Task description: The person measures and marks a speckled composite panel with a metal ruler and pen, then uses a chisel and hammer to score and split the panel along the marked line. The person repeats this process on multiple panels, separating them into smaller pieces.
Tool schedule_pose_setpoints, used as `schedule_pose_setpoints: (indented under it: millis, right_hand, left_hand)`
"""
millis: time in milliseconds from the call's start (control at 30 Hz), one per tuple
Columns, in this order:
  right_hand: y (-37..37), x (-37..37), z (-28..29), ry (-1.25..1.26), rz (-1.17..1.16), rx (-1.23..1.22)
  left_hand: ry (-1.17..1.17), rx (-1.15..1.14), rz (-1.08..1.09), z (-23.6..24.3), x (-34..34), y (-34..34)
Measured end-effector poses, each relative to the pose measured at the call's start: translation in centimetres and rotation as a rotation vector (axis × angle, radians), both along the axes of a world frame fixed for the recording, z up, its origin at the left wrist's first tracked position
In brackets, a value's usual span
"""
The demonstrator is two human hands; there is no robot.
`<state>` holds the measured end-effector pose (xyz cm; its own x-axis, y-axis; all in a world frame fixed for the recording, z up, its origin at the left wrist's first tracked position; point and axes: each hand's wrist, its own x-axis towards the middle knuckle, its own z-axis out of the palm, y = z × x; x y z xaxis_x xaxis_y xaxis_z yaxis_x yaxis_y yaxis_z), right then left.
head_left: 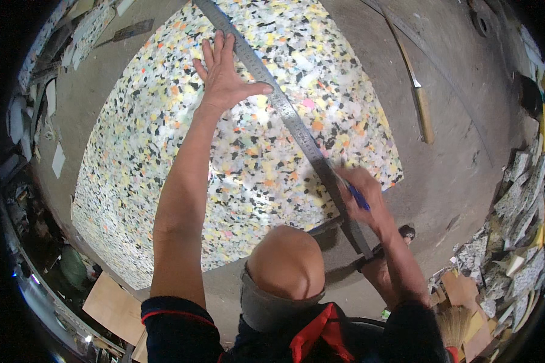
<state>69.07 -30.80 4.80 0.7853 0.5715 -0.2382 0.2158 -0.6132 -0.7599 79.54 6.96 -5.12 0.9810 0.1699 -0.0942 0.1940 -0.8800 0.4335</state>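
Note:
A large sheet of speckled multicoloured foam (157, 145) lies on the floor before me. A long metal ruler (290, 115) crosses it at a slant, from the far edge to past the near right edge. My left hand (224, 85) is spread flat on the foam, fingertips and thumb touching the ruler's left side. Near the ruler's close end, my right hand (363, 190) is closed around a blue pen (358, 198). The pen's tip is hidden by the hand. My bent knee (286, 260) is at the sheet's near edge.
Right of the foam lies a long knife (424, 115) with a wooden handle, beside a thin long strip (445, 72). A dark flat blade (133, 30) is at the far left. Foam scraps (515, 242) pile up at right, with a broom (454, 327) below. A tan board (112, 308) sits lower left.

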Motion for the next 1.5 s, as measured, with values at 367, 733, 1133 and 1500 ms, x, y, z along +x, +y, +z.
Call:
schedule_pose_setpoints:
  millis: [367, 733, 1133, 1500]
  right_hand:
    - [-2.4, -14.4, -1.7, -0.201, -0.289, -0.419]
    - [-2.9, -17.4, -4.5, -0.343, -0.224, -0.128]
    - [2.5, -24.6, -5.7, -0.349, -0.124, -0.063]
    - [0.7, -29.0, -5.7, -0.193, -0.121, -0.121]
  left_hand:
    - [0.034, 0.09, 0.038, 0.6, -1.5, -0.5]
    - [-0.278, -0.095, 0.25, -0.9, -30.0, -4.7]
    - [-0.421, -0.171, 0.342, 0.3, -21.0, 6.3]
    - [-0.183, 0.021, 0.307, -1.1, -11.7, 10.5]
